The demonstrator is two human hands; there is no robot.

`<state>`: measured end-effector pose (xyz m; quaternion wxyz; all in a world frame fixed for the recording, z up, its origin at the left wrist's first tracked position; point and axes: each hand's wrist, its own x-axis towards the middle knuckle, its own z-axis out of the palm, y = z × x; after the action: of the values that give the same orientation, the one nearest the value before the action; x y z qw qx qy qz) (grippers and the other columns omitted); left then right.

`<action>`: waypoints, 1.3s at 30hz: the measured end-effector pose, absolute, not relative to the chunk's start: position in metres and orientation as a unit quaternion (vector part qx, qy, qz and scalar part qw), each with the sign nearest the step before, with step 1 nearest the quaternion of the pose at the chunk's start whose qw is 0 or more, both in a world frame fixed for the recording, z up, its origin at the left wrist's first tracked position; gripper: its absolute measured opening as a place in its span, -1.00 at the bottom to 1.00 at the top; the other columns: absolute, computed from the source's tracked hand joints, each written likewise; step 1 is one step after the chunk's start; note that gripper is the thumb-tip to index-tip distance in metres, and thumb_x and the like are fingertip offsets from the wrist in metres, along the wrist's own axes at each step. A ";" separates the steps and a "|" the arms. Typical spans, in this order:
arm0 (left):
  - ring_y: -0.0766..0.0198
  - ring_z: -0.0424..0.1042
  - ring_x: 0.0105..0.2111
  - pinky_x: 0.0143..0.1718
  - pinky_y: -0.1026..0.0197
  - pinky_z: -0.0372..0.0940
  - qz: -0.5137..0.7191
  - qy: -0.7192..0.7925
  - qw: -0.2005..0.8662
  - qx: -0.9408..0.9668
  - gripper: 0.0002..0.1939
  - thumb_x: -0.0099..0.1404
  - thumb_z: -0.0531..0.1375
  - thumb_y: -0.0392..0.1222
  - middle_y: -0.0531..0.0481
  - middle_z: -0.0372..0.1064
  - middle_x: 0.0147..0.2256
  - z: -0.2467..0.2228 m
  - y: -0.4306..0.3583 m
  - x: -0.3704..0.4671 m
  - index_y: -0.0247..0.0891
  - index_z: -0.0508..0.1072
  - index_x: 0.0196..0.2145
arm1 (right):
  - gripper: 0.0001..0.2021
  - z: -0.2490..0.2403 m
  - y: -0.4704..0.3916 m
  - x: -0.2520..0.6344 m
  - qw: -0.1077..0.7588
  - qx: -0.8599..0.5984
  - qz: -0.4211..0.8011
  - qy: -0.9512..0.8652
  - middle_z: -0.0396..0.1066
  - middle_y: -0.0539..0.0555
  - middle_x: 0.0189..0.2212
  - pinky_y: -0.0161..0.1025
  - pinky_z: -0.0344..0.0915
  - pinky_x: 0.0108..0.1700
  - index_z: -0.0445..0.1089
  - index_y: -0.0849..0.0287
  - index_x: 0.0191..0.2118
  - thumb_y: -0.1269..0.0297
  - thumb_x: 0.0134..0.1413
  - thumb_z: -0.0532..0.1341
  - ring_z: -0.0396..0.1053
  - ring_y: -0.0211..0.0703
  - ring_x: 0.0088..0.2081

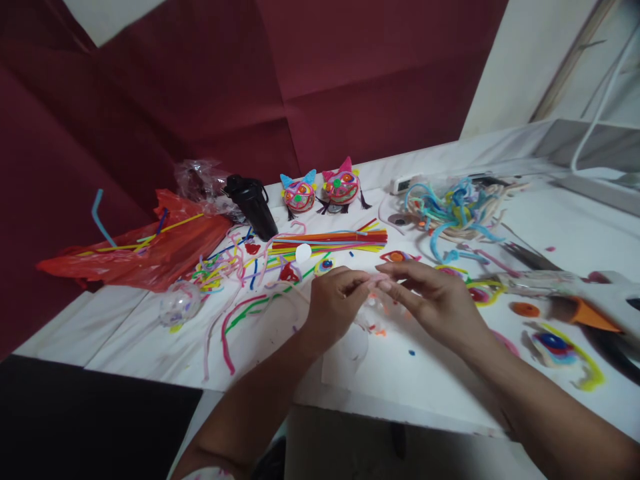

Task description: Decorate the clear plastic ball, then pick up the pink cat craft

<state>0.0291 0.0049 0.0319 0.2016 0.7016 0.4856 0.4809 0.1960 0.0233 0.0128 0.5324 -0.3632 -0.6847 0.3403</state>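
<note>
Both hands meet above the front middle of the white table. Between their fingertips is a small pink fuzzy piece, which looks like a bit of pipe cleaner. My left hand pinches one side of it, with the fingers curled in. My right hand pinches the other side between thumb and fingers. Just beyond the hands lie an eye-shaped craft piece with an orange centre and another with a blue centre. Orange scraps lie beneath the hands.
A bundle of coloured pipe cleaners lies behind the hands. Farther back stand two cat-faced ornaments and a black bottle. A red plastic bag is at left, a tangle of blue and cream strands at right. A glue gun sits far right.
</note>
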 end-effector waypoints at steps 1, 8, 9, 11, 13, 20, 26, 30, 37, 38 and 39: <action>0.36 0.37 -0.49 -0.44 0.34 0.25 0.472 0.479 0.172 0.719 -0.89 0.21 0.23 -0.30 0.05 0.43 -0.51 0.032 0.005 0.029 -0.25 0.57 -0.43 | -0.77 0.014 0.023 0.197 0.531 -0.355 0.293 -0.712 0.52 0.08 -0.31 -0.22 0.36 -0.33 0.54 0.10 -0.22 0.07 0.11 0.30 0.45 -0.12 -0.32; 0.34 0.43 -0.43 -0.38 0.34 0.30 0.471 0.471 0.186 0.723 -0.92 0.23 0.25 -0.28 0.02 0.49 -0.44 0.030 0.004 0.030 -0.24 0.57 -0.38 | -0.79 0.017 0.019 0.198 0.522 -0.375 0.295 -0.707 0.48 0.01 -0.50 -0.26 0.28 -0.46 0.54 0.08 -0.36 0.08 0.15 0.26 0.38 -0.19 -0.50; 0.34 0.44 -0.44 -0.41 0.34 0.30 0.474 0.479 0.214 0.707 -0.92 0.23 0.25 -0.25 0.03 0.49 -0.44 0.031 0.004 0.030 -0.24 0.57 -0.39 | -0.77 0.016 0.019 0.197 0.529 -0.383 0.321 -0.686 0.47 0.01 -0.52 -0.27 0.26 -0.50 0.54 0.10 -0.37 0.06 0.11 0.28 0.36 -0.20 -0.52; 0.35 0.42 -0.50 -0.49 0.36 0.29 0.480 0.491 0.265 0.677 -0.90 0.22 0.25 -0.21 0.03 0.48 -0.46 0.032 0.004 0.031 -0.24 0.57 -0.40 | -0.75 0.015 0.020 0.196 0.544 -0.395 0.360 -0.647 0.46 0.03 -0.54 -0.29 0.25 -0.53 0.54 0.12 -0.39 0.03 0.05 0.32 0.33 -0.21 -0.56; 0.38 0.39 -0.57 -0.57 0.37 0.28 0.488 0.500 0.310 0.645 -0.89 0.21 0.25 -0.20 0.05 0.45 -0.51 0.030 0.004 0.031 -0.26 0.56 -0.41 | -0.73 0.013 0.020 0.194 0.553 -0.406 0.380 -0.620 0.46 0.04 -0.55 -0.30 0.26 -0.55 0.55 0.15 -0.39 0.02 0.01 0.34 0.32 -0.23 -0.57; 0.41 0.36 -0.64 -0.57 0.36 0.33 0.552 0.489 0.356 0.574 -0.86 0.19 0.27 -0.16 0.09 0.38 -0.62 0.021 0.003 0.039 -0.28 0.56 -0.42 | -0.64 0.014 0.016 0.183 0.595 -0.402 0.448 -0.533 0.47 0.06 -0.55 -0.28 0.37 -0.54 0.55 0.15 -0.40 -0.07 -0.17 0.42 0.36 -0.21 -0.58; 0.40 0.36 -0.64 -0.56 0.33 0.38 0.590 0.458 0.424 0.511 -0.73 0.08 0.36 -0.02 0.07 0.40 -0.63 0.022 0.002 0.048 -0.32 0.56 -0.45 | -0.66 0.014 0.012 0.175 0.617 -0.386 0.501 -0.468 0.45 0.02 -0.57 -0.32 0.42 -0.49 0.55 0.14 -0.40 0.00 -0.24 0.48 0.38 -0.24 -0.56; 0.42 0.32 -0.68 -0.60 0.35 0.32 0.551 0.475 0.412 0.548 -0.79 0.15 0.31 -0.08 0.11 0.35 -0.66 0.025 0.004 0.041 -0.31 0.56 -0.42 | -0.63 0.013 0.017 0.182 0.577 -0.373 0.517 -0.510 0.47 0.06 -0.54 -0.29 0.41 -0.48 0.53 0.17 -0.40 -0.05 -0.18 0.45 0.40 -0.20 -0.54; 0.34 0.41 -0.50 -0.35 0.29 0.35 0.472 0.467 0.200 0.720 -0.86 0.26 0.21 -0.24 0.07 0.41 -0.56 0.032 0.004 0.028 -0.21 0.57 -0.41 | -0.69 0.017 0.023 0.199 0.512 -0.375 0.309 -0.708 0.48 0.09 -0.41 -0.22 0.30 -0.41 0.54 0.11 -0.30 -0.04 0.10 0.28 0.38 -0.13 -0.40; 0.34 0.42 -0.50 -0.36 0.30 0.35 0.473 0.467 0.209 0.717 -0.87 0.26 0.21 -0.23 0.06 0.43 -0.55 0.032 0.003 0.029 -0.21 0.57 -0.40 | -0.68 0.017 0.023 0.199 0.511 -0.378 0.311 -0.706 0.47 0.08 -0.44 -0.22 0.28 -0.43 0.53 0.11 -0.34 -0.06 0.10 0.28 0.37 -0.14 -0.43; 0.35 0.41 -0.52 -0.40 0.31 0.35 0.475 0.470 0.232 0.707 -0.88 0.26 0.21 -0.22 0.06 0.43 -0.54 0.032 0.003 0.030 -0.21 0.57 -0.39 | -0.66 0.018 0.023 0.198 0.515 -0.382 0.329 -0.693 0.45 0.07 -0.49 -0.23 0.26 -0.46 0.52 0.12 -0.37 -0.09 0.07 0.29 0.34 -0.17 -0.47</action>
<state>0.0295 0.0034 0.0320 0.2318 0.7069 0.4698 0.4753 0.1983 0.0228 0.0181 0.5154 -0.3819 -0.6931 0.3289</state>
